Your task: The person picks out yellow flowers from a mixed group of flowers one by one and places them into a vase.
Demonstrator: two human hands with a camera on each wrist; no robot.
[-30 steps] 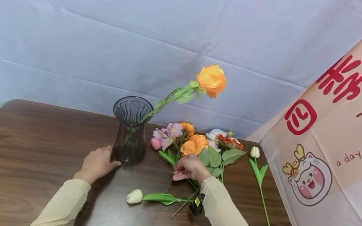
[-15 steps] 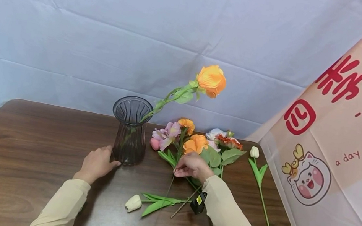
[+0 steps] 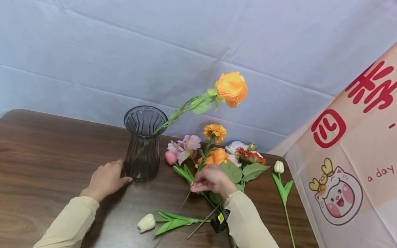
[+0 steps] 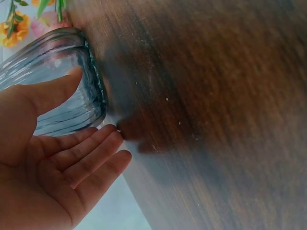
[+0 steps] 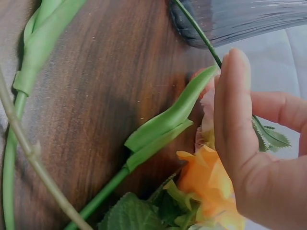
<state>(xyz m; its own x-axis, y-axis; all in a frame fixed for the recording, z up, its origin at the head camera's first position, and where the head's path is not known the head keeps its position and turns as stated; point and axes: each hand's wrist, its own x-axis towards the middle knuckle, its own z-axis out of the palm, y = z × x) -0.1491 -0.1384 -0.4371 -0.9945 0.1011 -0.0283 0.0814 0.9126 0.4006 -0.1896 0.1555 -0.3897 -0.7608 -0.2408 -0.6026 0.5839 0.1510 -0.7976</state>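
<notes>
My right hand [image 3: 212,179] pinches the thin stem of a ruffled orange flower [image 3: 215,132] between thumb and fingers. Its bloom points up, above the heap of flowers, and the stem's lower end hangs over the table. In the right wrist view the dark green stem [image 5: 199,32] runs past the fingertips. My left hand [image 3: 106,181] is at the foot of a ribbed grey glass vase [image 3: 143,156], fingers nearly straight, its thumb overlapping the glass in the left wrist view. A large orange rose [image 3: 232,88] leans to the right out of the vase.
Pink-purple blooms [image 3: 189,143], another orange flower [image 3: 217,156] and a rust-red flower [image 3: 252,155] lie heaped behind my right hand. One white tulip [image 3: 147,223] lies in front, another white tulip [image 3: 279,167] at the right. A pale cloth [image 3: 96,63] hangs behind the table.
My right hand has lifted the ruffled orange flower, so its bloom stands higher above the heap. The front white tulip has turned and its leaves spread. The left hand has stayed put.
</notes>
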